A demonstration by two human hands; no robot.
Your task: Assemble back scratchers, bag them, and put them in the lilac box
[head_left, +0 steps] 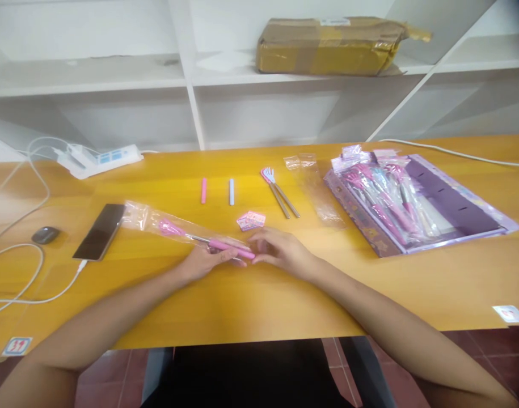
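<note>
A pink hand-shaped back scratcher (231, 247) with a metal rod lies in a long clear plastic bag (136, 216). My left hand (206, 260) is closed around its handle from below, thumb on top. My right hand (287, 252) curls its thumb and fingers about the handle's end. Just beyond my hands lie small printed cards (251, 220). Farther back are a pink tube (203, 191), a light blue tube (231, 192) and two scratcher heads on metal rods (279, 191), one pink and one pale blue, lying side by side.
At right, a purple display box (467, 235) holds several bagged back scratchers (387, 195). An empty clear bag (321, 192) lies beside it. A phone (100, 232) on a cable, a black mouse-like object (45, 234) and a power strip (101, 160) are at left. A taped carton (331, 48) sits on the shelf.
</note>
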